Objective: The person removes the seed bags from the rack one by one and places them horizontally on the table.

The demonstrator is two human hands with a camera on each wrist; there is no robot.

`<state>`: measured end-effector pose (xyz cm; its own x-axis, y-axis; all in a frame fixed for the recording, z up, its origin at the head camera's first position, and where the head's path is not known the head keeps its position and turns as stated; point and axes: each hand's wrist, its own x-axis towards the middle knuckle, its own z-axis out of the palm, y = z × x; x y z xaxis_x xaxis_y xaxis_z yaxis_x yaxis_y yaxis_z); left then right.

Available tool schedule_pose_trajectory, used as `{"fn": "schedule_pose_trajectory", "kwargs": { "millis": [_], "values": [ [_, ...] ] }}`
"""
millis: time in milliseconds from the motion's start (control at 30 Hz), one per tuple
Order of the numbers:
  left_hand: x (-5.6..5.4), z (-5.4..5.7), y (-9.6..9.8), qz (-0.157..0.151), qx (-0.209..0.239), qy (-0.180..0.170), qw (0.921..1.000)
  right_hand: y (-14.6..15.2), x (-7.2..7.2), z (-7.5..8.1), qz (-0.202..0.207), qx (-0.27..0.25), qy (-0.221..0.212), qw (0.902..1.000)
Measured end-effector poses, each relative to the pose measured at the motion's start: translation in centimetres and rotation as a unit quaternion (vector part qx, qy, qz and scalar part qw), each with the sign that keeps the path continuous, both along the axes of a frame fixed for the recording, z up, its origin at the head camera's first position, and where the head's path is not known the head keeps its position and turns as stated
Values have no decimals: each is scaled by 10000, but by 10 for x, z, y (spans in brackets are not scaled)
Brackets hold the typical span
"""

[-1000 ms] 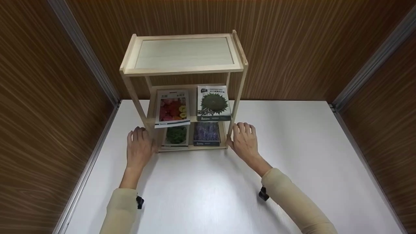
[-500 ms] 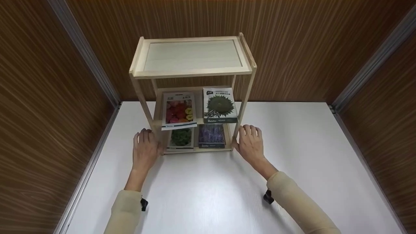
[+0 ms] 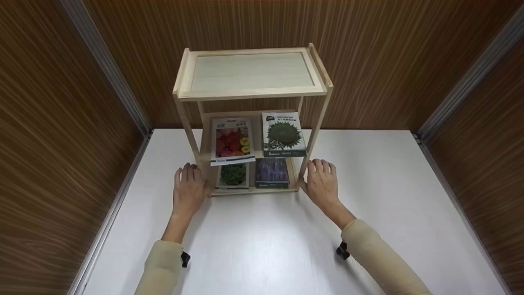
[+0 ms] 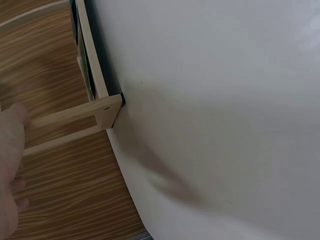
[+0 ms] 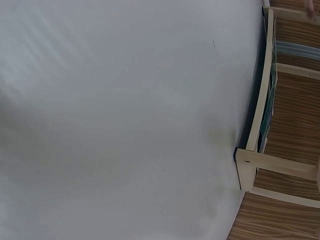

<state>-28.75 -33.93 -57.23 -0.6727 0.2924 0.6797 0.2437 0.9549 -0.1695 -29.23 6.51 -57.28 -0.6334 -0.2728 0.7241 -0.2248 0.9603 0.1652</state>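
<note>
A small three-tier wooden shelf (image 3: 253, 96) stands upright on the white table in the head view. My left hand (image 3: 189, 191) grips its left side low down, thumb at the front leg. On the opposite side my right hand (image 3: 323, 186) holds the lower right leg. The middle tier bears a packet with red and yellow flowers (image 3: 232, 141) and a packet with a green spiky plant (image 3: 284, 134). Below them lie a packet with leafy greens (image 3: 233, 175) and a purple-flower packet (image 3: 272, 170), both partly hidden. In the left wrist view, my left fingers (image 4: 12, 120) touch a leg.
The white table (image 3: 254, 241) extends in front of the shelf and to both sides. Brown wood-grain panels (image 3: 368, 73) enclose it at the back, left and right, with metal strips (image 3: 110, 73) at the corners.
The shelf has slid to the right across the table, with its packets on it. Both hands have moved right along with it, keeping their places at the lower legs.
</note>
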Motion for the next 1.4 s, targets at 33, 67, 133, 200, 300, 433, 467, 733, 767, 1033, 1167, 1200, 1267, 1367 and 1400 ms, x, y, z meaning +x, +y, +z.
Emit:
{"fn": "schedule_pose_trajectory", "kwargs": {
  "millis": [33,67,133,200,300,433,467,733,767,1033,1167,1200,1267,1367,1400],
  "values": [
    [0,0,0,13,-29,3,10000,0,0,0,0,-4,17,10000],
    [0,0,-1,13,-38,6,10000,-1,0,-1,-1,-22,13,10000],
    [0,0,-1,-4,-19,12,10000,-2,0,-1,-16,-51,-39,10000],
    [0,-1,-2,-37,11,33,10000,-2,1,-1,-29,-83,-103,9999],
    [-1,-2,-3,-104,66,57,9999,-3,1,-1,-40,-129,-164,9998],
    [-1,-2,-3,-104,41,73,9999,-2,2,-1,-69,-91,-200,9997],
    [-1,-1,-3,-86,23,72,9999,-2,2,-1,-71,-77,-203,9997],
    [-2,-1,-2,-110,13,96,9999,-1,1,-1,57,-149,14,9999],
    [-2,-1,-2,-134,42,98,9999,-1,1,-2,52,-141,42,9999],
    [-2,-2,-2,-135,49,112,9998,0,1,-4,1,-24,110,9999],
    [-3,-1,-3,-224,123,65,9997,-1,1,-2,-6,-90,12,10000],
    [-3,-1,-3,-243,135,63,9996,-1,1,-2,-14,-107,-13,9999],
    [-4,-1,-3,-279,161,56,9995,-2,1,-1,-44,-105,-51,9999],
    [-5,-2,-4,-331,172,83,9993,-2,1,-1,-55,-120,-71,9999],
    [-5,-2,-5,-337,165,93,9993,-2,2,-1,-41,-139,-67,9999]
  ]
}}
